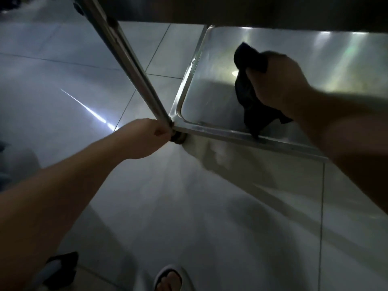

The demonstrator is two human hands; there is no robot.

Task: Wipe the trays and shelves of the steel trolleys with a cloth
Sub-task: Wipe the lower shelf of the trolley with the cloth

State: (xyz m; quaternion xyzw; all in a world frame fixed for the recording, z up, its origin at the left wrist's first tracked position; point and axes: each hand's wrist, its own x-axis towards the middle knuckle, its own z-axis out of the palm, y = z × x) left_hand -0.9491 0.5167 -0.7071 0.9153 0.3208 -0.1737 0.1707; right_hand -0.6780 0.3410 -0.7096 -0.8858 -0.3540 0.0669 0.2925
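Cloth (252, 85), dark and crumpled, sits bunched under my right hand (277, 80) on the lowest steel shelf (210, 91) of the trolley. The shelf fills the upper right of my view, close to the pale tiled floor (168, 206). My right hand's fingers curl over the top of the cloth and press it down on the metal, while a loose tail of fabric trails back over the shelf's near rim. My left hand (147, 139) is well apart from the right, down at the shelf's near left corner, where its fingers wrap around the foot of the upright steel post (126, 66), just above a caster.

The shelf's long side runs away to the right, out of the picture, under a darker shelf above. I judge the unwiped stretch lies to the right and far side of the cloth, so my right hand is the one placed to sweep that way, with the left steadying the trolley. My sandalled foot (168, 278) shows at the bottom edge.
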